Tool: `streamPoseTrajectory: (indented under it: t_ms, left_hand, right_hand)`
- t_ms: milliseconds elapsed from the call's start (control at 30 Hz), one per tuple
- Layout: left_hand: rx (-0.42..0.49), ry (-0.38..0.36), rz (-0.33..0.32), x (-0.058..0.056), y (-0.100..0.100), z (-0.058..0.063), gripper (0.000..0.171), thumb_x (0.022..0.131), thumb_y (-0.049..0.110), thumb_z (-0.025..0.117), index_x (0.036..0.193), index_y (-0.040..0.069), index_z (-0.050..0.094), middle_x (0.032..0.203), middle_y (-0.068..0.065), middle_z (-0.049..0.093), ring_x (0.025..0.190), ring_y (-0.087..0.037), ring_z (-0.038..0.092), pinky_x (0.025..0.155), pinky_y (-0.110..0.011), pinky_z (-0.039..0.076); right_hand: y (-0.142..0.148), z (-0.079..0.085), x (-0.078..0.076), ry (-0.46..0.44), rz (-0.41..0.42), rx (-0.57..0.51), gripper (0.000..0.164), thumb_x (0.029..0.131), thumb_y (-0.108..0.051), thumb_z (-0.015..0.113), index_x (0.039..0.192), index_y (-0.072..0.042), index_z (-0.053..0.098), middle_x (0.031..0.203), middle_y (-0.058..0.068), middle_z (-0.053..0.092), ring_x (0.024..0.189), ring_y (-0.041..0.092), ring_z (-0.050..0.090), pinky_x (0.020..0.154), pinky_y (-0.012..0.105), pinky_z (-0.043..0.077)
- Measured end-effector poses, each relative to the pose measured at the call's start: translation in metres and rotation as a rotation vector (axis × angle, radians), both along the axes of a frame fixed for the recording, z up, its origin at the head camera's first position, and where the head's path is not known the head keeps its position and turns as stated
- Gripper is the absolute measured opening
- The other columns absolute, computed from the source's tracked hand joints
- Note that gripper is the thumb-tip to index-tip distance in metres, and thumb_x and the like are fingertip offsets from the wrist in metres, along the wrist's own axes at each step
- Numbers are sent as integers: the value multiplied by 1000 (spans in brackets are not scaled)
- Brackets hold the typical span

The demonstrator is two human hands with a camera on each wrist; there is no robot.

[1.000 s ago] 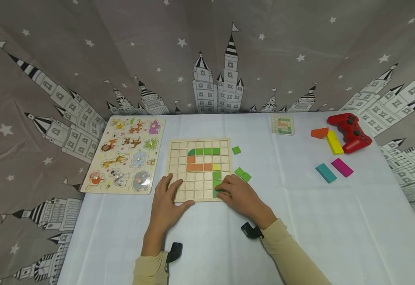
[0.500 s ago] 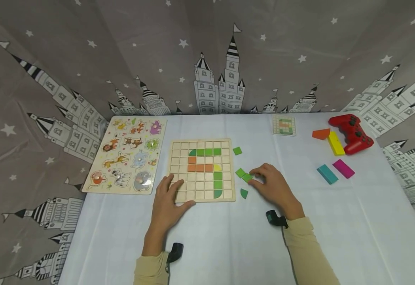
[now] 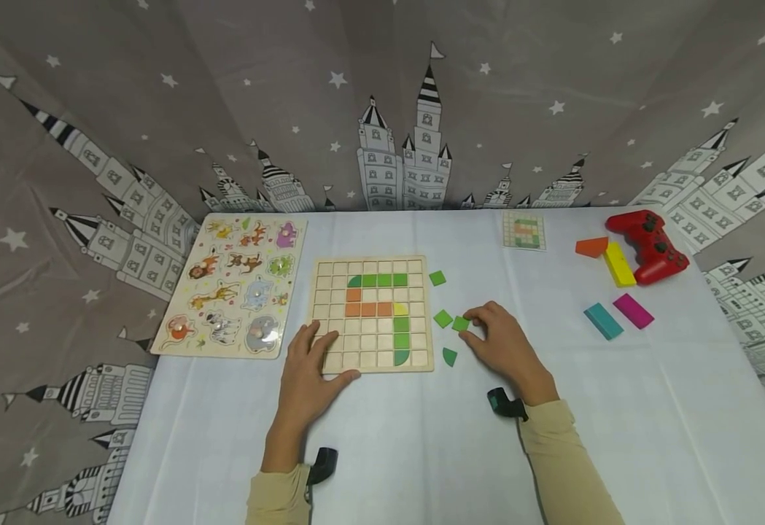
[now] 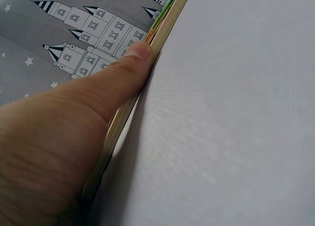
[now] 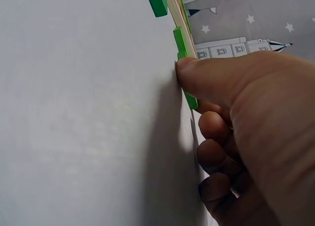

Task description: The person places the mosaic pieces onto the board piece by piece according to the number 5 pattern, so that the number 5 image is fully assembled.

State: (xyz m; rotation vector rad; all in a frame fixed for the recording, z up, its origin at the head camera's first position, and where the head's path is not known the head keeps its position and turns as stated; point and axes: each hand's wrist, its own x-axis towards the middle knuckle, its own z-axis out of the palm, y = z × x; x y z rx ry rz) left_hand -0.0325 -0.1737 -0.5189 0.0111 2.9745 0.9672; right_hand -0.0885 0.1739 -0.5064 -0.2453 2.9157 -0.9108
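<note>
My right hand point(image 3: 505, 346) pinches a green square tile point(image 3: 461, 324) between thumb and fingers, close over the table, right of the wooden grid board point(image 3: 356, 351). In the right wrist view the thumb lies against that tile point(image 5: 191, 99). My left hand point(image 3: 306, 375) rests at the board's lower left corner, fingers spread, with the thumb along the front edge point(image 4: 156, 44). Green, orange and yellow tiles form an angular shape in the board. Beside it lie two more green squares, one near the held tile point(image 3: 443, 319) and one farther back point(image 3: 437, 278), plus a dark green quarter-round tile point(image 3: 449, 356).
An animal peg puzzle point(image 3: 231, 343) lies at the left. At the back is a small pattern card point(image 3: 524, 231). Farther right are a red game controller point(image 3: 651, 248), an orange block point(image 3: 591, 247), a yellow block point(image 3: 619, 264), a teal block point(image 3: 603, 321) and a magenta block point(image 3: 634, 311).
My right hand has left the board's lower right corner for the loose tiles and taken hold of a green square, shifting it slightly right. A dark green quarter-round tile has come into view. Left hand unmoved.
</note>
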Motion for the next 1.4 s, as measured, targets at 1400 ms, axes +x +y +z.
streamPoseTrajectory:
  t_ms: [1400]
  left_hand:
    - [9, 24, -11, 0, -2, -4, 84, 75, 51, 88, 144, 15, 57, 166, -12, 29, 157, -39, 16, 121, -68, 25]
  right_hand:
    - [-108, 8, 30, 159, 332, 81, 24, 91, -30, 78, 109, -15, 76, 95, -5, 62, 84, 8, 49, 73, 24, 48]
